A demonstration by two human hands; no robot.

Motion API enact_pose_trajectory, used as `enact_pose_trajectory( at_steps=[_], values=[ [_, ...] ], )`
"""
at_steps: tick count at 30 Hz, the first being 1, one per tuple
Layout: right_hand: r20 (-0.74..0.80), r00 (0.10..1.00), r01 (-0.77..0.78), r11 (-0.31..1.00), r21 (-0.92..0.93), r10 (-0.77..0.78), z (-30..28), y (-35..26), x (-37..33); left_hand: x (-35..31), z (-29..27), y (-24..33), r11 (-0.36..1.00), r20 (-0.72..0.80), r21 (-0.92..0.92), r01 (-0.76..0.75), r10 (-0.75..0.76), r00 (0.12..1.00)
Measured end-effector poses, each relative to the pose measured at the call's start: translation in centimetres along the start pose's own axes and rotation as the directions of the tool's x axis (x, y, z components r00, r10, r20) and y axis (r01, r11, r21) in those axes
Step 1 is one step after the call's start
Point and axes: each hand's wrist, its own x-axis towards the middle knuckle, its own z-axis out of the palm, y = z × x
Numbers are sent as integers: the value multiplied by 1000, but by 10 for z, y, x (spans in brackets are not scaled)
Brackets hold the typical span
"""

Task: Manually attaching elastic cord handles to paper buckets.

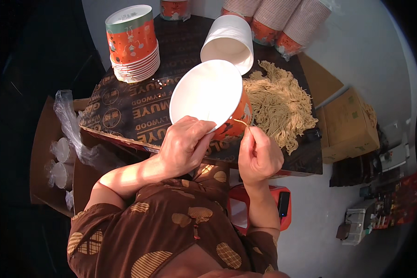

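Observation:
An orange paper bucket (206, 90) with a white inside is tilted over the table's near edge, its mouth turned toward me. My left hand (185, 141) is closed on its near rim, thumb and fingers gripping the wall. At the bucket's right side my right hand (260, 155) pinches a thin tan cord (240, 122), which runs to the orange outer wall just below the rim. A loose heap of similar tan cords (282, 102) lies just beyond my right hand. How the cord is fixed to the wall is too small to tell.
On the dark plywood table (180, 51) stand a stack of upturned orange buckets (132, 44) and a white nested stack (228, 41) lying on its side. More bucket stacks (282, 23) line the back. Cartons (350, 125) flank both sides; a red stool (282, 222) is below.

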Motion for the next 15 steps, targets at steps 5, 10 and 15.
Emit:
enact_pose_trajectory(
  at_steps=[5,10,15],
  values=[
    [-3,1000,21,1000,-18,-21,2,0,0,0,0,1,1000,8,6,12,-12,1000],
    [10,999,45,999,3,-45,5,1,-2,1,0,2,1000,4,8,-1,1,1000],
    [45,997,69,998,9,-70,5,-1,-5,1,1,0,1000,23,9,-22,22,1000]
  ],
)
